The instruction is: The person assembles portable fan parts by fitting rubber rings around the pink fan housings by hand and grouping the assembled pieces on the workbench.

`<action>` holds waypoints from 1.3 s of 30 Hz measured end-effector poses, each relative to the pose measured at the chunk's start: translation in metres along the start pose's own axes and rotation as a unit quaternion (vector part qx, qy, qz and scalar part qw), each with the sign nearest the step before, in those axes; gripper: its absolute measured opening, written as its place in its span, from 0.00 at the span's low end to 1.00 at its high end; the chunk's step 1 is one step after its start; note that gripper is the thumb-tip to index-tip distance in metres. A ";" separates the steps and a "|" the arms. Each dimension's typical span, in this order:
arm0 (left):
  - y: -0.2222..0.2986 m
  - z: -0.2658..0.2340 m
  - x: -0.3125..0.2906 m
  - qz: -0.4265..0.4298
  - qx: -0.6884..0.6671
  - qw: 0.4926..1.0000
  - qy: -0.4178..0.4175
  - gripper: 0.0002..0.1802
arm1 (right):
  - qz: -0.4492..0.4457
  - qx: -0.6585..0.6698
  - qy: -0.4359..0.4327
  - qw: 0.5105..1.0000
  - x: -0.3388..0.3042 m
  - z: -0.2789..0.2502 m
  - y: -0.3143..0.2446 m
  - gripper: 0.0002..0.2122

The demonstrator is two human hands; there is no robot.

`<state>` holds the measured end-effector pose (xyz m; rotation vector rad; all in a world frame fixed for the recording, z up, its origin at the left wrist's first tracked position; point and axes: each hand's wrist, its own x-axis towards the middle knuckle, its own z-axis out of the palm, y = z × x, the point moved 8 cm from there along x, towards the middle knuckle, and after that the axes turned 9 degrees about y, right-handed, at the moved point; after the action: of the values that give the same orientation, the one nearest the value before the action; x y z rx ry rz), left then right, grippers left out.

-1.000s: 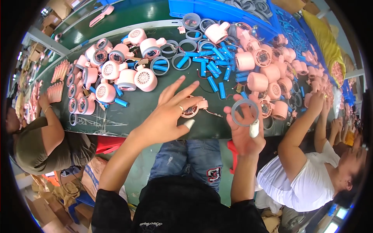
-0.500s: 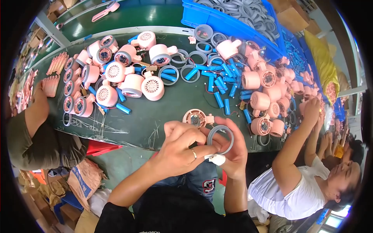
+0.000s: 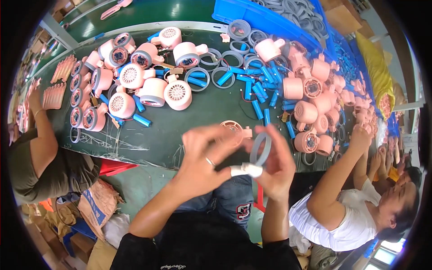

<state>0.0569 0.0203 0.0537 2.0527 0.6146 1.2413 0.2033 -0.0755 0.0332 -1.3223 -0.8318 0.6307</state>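
Grey ring (image 3: 261,148) sits pinched in the right hand (image 3: 274,168), held up in the air above the near edge of the green table (image 3: 198,121), with its open face turned roughly toward the left so it shows nearly edge-on; the right fingers are curled closed round its lower rim, one of them wrapped in white tape (image 3: 246,170); the left hand (image 3: 202,164) is just beside it on the left, fingers bent and half closed, thumb and fingertips meeting the right hand near the tape, and whether it grips the ring itself I cannot tell; a band shows on one left finger; the ring lies right of the left hand and at the top of the right, so the right hand is the nearer; just beyond the hands, on the table, lies a pink fan part (image 3: 233,129) with a round grille; farther off are pink fan bodies (image 3: 177,94), blue cylinders (image 3: 257,87) and more grey rings; other people's arms work at both sides.
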 end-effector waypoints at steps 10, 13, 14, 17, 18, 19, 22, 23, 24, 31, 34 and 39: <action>-0.052 0.025 -0.008 -0.150 0.068 0.979 -0.117 0.40 | -0.078 -0.294 -0.067 0.950 0.031 0.021 -0.007 0.36; -0.054 0.027 -0.010 -0.157 0.062 0.979 -0.118 0.41 | -0.065 -0.305 -0.084 0.946 0.031 0.020 -0.008 0.36; -0.056 0.027 -0.010 -0.166 0.060 0.977 -0.118 0.41 | -0.049 -0.298 -0.089 0.949 0.030 0.019 -0.007 0.35; -0.057 0.028 -0.012 -0.170 0.067 0.976 -0.119 0.42 | -0.065 -0.295 -0.094 0.948 0.030 0.019 -0.006 0.33; -0.058 0.028 -0.012 -0.176 0.070 0.975 -0.119 0.42 | -0.065 -0.294 -0.092 0.949 0.031 0.019 -0.007 0.33; -0.058 0.029 -0.012 -0.175 0.071 0.975 -0.120 0.42 | -0.056 -0.303 -0.093 0.947 0.032 0.018 -0.007 0.33; -0.057 0.029 -0.012 -0.170 0.075 0.976 -0.115 0.42 | -0.044 -0.309 -0.096 0.945 0.034 0.018 -0.006 0.32; -0.057 0.029 -0.012 -0.173 0.074 0.975 -0.114 0.42 | -0.041 -0.308 -0.100 0.945 0.034 0.018 -0.007 0.32; -0.057 0.029 -0.012 -0.176 0.073 0.975 -0.113 0.42 | -0.042 -0.308 -0.099 0.945 0.034 0.018 -0.008 0.32; -0.056 0.026 -0.010 -0.163 0.067 0.979 -0.104 0.39 | -0.053 -0.335 -0.117 0.934 0.037 0.028 -0.016 0.30; -0.056 0.024 -0.011 -0.174 0.061 0.977 -0.103 0.39 | -0.081 -0.355 -0.128 0.922 0.038 0.037 -0.015 0.28; -0.055 0.022 -0.011 -0.151 0.133 0.968 -0.149 0.49 | -0.114 -0.401 -0.146 0.897 0.038 0.051 -0.012 0.24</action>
<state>0.0687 0.0440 -0.0006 2.2023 0.9476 0.6886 0.1823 -0.0176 0.0531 -1.8466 -1.5779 0.2924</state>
